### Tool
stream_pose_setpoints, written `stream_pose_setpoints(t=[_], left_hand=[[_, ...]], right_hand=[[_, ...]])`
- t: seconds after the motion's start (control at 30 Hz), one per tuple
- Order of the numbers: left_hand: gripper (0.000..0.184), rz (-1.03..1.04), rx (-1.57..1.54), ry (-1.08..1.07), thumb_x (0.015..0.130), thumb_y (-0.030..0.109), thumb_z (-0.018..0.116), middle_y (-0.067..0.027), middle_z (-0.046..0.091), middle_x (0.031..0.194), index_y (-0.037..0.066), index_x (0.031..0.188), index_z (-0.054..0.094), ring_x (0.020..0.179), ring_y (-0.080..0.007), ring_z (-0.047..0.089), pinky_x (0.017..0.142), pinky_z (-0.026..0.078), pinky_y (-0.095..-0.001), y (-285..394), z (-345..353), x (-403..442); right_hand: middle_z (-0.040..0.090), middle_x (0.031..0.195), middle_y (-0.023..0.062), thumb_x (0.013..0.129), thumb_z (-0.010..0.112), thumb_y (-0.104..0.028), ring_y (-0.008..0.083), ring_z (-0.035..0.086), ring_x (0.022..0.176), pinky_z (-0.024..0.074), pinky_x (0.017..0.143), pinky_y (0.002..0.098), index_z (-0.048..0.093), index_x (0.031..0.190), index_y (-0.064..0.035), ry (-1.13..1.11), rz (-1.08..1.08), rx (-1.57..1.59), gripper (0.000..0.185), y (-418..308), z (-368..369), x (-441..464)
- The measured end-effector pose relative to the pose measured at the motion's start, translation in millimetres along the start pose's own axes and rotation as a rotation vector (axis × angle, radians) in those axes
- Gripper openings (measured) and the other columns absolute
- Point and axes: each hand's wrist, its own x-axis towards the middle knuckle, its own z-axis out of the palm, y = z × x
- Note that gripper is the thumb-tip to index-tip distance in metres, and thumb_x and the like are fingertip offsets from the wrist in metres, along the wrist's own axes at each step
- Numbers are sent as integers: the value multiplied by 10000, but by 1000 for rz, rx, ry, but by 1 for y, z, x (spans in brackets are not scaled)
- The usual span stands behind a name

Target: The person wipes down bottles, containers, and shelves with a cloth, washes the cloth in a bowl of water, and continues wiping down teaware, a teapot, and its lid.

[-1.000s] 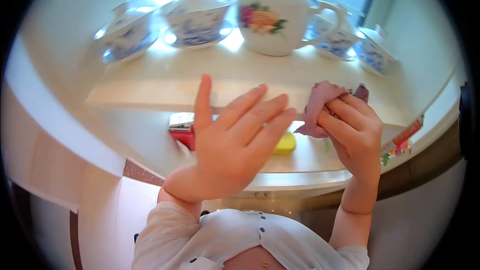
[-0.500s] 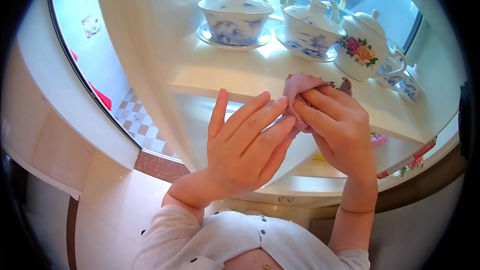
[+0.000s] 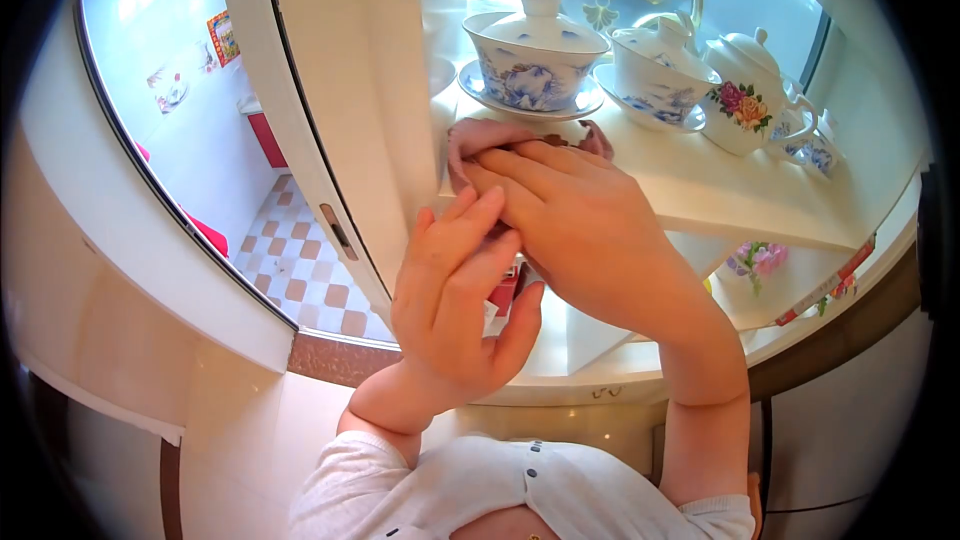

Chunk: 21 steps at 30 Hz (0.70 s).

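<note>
My right hand (image 3: 575, 215) clamps a mauve cloth (image 3: 466, 144) before a lidded gaiwan (image 3: 533, 60). My left hand (image 3: 440, 295) curls half-open nearby.

White top (image 3: 465, 470), short sleeves (image 3: 365, 460), small dark buttons (image 3: 532, 473).

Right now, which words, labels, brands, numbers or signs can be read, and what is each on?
None can be read.
Red strip by the shelf: pale marks, too small to read.
Red and yellow picture on the far wall: any lettering is too small to read.
Teapot: painted flowers, no lettering visible.
</note>
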Motion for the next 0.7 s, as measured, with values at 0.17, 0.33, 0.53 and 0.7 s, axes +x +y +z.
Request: stream_pose_setpoints(t=[0.17, 0.33, 0.53, 0.7], left_hand=[[434, -115, -64, 26, 740, 43, 734, -234, 596, 1263, -18, 1147, 597, 1137, -388, 608, 1022, 424, -491, -1, -8, -7], [409, -44, -46, 15, 732, 43, 738, -207, 616, 1216, 6, 1122, 620, 1077, -363, 632, 981, 461, -479, 3, -13, -8], [333, -13, -107, -53, 728, 37, 725, -164, 639, 1157, 36, 1054, 659, 1004, -317, 658, 964, 477, -445, 8, -14, -11], [324, -34, -113, -69, 730, 30, 711, -156, 646, 1155, 40, 1050, 662, 1001, -322, 660, 971, 475, -437, 8, -17, -11]], right_hand=[[672, 1100, 77, 763, 643, -104, 251, 644, 975, 518, 801, 346, 648, 1106, -33, -27, 78, -71, 350, -11, 12, 8], [680, 1054, 58, 730, 655, -108, 231, 648, 936, 522, 761, 344, 668, 1059, -36, 150, 28, -179, 338, -13, 26, 1], [638, 858, 20, 657, 682, -124, 181, 621, 785, 503, 661, 305, 672, 846, -76, 333, -132, -157, 195, 2, 13, -24], [617, 788, 4, 653, 721, -99, 189, 612, 718, 492, 623, 322, 651, 835, -94, 317, -10, -255, 195, 0, -2, -33]])
